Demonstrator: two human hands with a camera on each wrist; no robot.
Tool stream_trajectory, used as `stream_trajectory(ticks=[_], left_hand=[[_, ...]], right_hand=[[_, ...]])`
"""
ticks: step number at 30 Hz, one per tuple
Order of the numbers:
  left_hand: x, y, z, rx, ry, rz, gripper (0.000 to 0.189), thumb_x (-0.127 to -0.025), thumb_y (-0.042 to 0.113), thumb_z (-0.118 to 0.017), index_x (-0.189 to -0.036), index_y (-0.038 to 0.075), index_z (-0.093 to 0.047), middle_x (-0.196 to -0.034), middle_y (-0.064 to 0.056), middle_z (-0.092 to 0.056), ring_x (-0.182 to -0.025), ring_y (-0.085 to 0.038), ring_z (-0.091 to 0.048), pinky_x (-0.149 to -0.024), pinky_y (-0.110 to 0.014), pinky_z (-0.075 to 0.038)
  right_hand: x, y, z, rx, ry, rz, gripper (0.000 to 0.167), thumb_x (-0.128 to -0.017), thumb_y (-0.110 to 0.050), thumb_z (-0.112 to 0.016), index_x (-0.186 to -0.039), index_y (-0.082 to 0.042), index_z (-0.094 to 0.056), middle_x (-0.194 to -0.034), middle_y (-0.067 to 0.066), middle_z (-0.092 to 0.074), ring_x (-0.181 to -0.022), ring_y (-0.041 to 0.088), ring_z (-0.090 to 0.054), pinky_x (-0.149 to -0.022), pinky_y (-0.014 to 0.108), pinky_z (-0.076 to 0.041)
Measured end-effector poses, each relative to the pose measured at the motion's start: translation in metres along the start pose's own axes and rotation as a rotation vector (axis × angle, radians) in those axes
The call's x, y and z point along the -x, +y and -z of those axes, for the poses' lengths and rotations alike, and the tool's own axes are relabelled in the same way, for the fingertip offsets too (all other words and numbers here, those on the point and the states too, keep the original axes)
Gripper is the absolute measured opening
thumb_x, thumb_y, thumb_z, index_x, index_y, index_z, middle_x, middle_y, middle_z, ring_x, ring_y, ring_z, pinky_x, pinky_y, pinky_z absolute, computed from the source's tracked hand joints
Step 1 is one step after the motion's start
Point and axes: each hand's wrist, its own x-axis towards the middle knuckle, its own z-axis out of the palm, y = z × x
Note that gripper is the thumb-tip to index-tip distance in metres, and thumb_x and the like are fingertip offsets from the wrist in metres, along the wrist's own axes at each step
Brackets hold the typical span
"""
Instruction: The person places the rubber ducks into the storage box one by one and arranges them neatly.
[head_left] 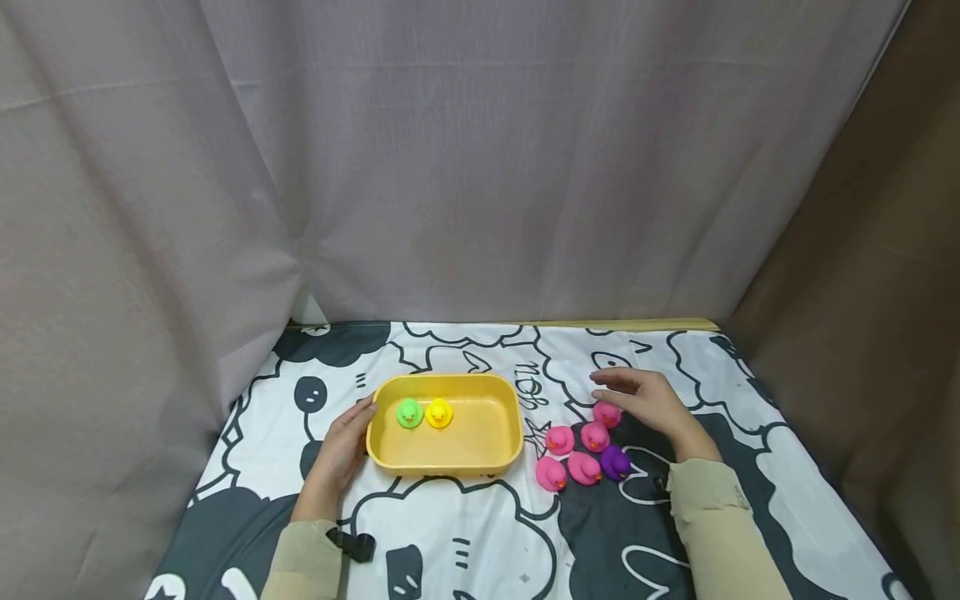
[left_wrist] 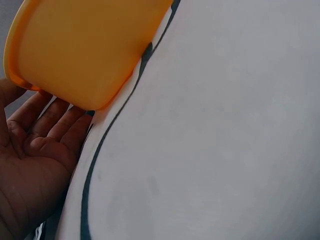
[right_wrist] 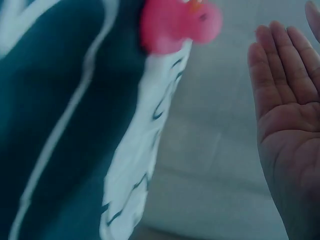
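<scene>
My left hand [head_left: 347, 442] holds the left end of a yellow tray [head_left: 491, 425]. In the left wrist view, the fingers [left_wrist: 65, 115] meet the outside of the tray's end, their tips partly hidden. Inside the tray, a green rubber duck [head_left: 409, 413] sits to the left of a yellow rubber duck [head_left: 438, 413]. My right hand [head_left: 647, 402] hovers over the farthest pink rubber duck [head_left: 607, 413], holding nothing; its fingers [right_wrist: 285, 65] look straight in the right wrist view. Several more pink rubber ducks [head_left: 584, 468] and a purple rubber duck [head_left: 615, 462] cluster nearby.
A white and dark grey cartoon-patterned cloth [head_left: 465, 533] covers the table. Grey curtain fabric [head_left: 480, 167] hangs behind the table's far edge, and a brown curtain [head_left: 862, 333] hangs at the right. The duck cluster lies to the right of the tray.
</scene>
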Motion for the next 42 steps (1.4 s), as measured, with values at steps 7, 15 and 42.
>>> stream_trajectory(ticks=[7, 15, 42], left_hand=[[0.001, 0.0, 0.0, 0.006, -0.005, 0.001, 0.05, -0.103, 0.037, -0.056, -0.15, 0.018, -0.05, -0.157, 0.002, -0.041, -0.142, -0.016, -0.04, -0.114, -0.035, -0.038], [-0.001, -0.001, 0.001, 0.008, -0.011, 0.006, 0.05, -0.103, 0.037, -0.056, -0.149, 0.019, -0.051, -0.157, 0.003, -0.041, -0.142, -0.017, -0.04, -0.114, -0.036, -0.038], [0.0, 0.0, 0.001, 0.007, -0.008, 0.006, 0.049, -0.104, 0.035, -0.055, -0.149, 0.018, -0.05, -0.157, 0.002, -0.04, -0.143, -0.017, -0.039, -0.115, -0.037, -0.037]], right_hand=[[0.011, 0.032, 0.007, 0.014, 0.005, -0.04, 0.046, -0.088, -0.039, -0.078, -0.125, -0.013, -0.071, -0.124, 0.008, -0.07, -0.118, 0.032, -0.062, -0.099, 0.053, -0.051], [0.019, 0.052, 0.002, 0.036, -0.049, -0.105, 0.045, -0.086, -0.04, -0.08, -0.123, -0.015, -0.072, -0.121, 0.009, -0.07, -0.11, 0.03, -0.066, -0.093, 0.049, -0.056], [0.016, 0.061, -0.002, 0.092, -0.029, -0.066, 0.039, -0.084, -0.043, -0.081, -0.116, -0.021, -0.077, -0.115, 0.004, -0.073, -0.105, 0.025, -0.068, -0.091, 0.046, -0.057]])
